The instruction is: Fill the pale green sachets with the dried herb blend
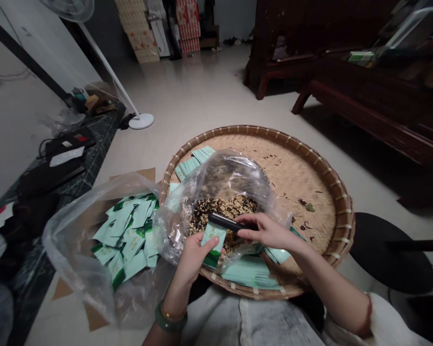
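Note:
My left hand (197, 252) pinches a mint-green packet (214, 235) with a darker green lower end, held upright. Across the packet's top edge lies a slim black stick-like tool, seemingly a handheld bag sealer (223, 221); my right hand (261, 229) grips its near end. Behind and below the packet, a clear plastic bag (234, 175) holds a loose dark-and-tan dried mix (223, 206). This bag rests in a wide round woven bamboo tray (303, 168). Flat stacks of similar packets (250, 272) lie along the tray's near rim, and more packets (195, 162) sit at its far left.
Left of the tray, another clear bag (68, 240) holds many filled-looking green packets (130, 235) on cardboard. A white fan stand (141, 121) rises beyond. Dark wooden furniture (364, 115) stands at right, above a black round base (393, 254). Boxes (139, 31) are stacked at the back.

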Action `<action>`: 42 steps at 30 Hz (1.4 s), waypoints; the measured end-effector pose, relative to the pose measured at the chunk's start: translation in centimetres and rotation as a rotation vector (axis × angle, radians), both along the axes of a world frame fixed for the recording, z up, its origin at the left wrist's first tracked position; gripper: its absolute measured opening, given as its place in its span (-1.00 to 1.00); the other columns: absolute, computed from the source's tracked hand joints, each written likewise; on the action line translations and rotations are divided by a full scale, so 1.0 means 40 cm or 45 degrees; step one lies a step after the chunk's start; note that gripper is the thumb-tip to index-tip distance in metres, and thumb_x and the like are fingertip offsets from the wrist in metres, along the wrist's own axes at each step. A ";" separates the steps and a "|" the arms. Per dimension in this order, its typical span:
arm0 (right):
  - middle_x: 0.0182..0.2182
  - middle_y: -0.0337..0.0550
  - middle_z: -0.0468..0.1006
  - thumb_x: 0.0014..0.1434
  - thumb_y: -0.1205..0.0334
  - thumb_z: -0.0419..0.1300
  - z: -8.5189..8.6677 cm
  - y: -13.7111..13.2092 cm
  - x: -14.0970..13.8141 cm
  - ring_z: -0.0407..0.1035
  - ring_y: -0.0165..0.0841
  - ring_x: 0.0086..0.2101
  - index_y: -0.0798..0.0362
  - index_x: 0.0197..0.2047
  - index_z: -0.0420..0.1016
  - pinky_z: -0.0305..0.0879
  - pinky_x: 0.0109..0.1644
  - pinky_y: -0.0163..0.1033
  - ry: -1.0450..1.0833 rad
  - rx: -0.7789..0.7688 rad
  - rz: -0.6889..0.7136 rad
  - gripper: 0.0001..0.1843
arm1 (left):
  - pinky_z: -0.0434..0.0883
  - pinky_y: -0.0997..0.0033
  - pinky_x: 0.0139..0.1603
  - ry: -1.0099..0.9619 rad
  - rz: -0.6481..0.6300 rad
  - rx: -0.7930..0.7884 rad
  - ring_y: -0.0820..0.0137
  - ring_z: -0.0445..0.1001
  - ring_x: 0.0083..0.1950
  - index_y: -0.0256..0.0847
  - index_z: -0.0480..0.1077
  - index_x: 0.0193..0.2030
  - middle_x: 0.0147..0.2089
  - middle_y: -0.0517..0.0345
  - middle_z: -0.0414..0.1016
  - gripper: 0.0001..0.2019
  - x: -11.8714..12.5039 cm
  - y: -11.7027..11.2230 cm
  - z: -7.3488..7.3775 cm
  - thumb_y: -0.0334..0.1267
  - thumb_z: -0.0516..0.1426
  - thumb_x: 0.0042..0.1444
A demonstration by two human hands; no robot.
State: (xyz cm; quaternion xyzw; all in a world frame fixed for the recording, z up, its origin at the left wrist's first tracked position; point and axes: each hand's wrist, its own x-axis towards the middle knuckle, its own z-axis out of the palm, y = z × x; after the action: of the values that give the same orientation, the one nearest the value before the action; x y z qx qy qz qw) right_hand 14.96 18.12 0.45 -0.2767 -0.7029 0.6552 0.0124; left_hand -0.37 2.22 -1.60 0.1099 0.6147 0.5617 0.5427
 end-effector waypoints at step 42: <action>-0.49 -0.14 0.60 -0.06 0.31 0.26 -0.026 -0.084 -0.007 0.46 -0.28 -0.43 -0.02 -0.39 0.64 0.14 -0.43 -0.32 -0.473 0.953 0.845 -0.87 | 0.22 0.08 0.27 -0.072 0.464 0.717 0.07 0.30 0.26 -0.06 0.22 0.25 0.31 -0.15 0.25 -0.30 -0.006 -0.022 0.014 0.14 0.21 -0.02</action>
State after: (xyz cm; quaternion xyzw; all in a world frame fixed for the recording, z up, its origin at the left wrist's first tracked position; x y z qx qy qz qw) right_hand 14.69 14.77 -0.57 -0.1276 -0.9286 0.2682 -0.2223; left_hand -0.60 1.34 -1.05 0.1284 0.4295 0.8001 0.3985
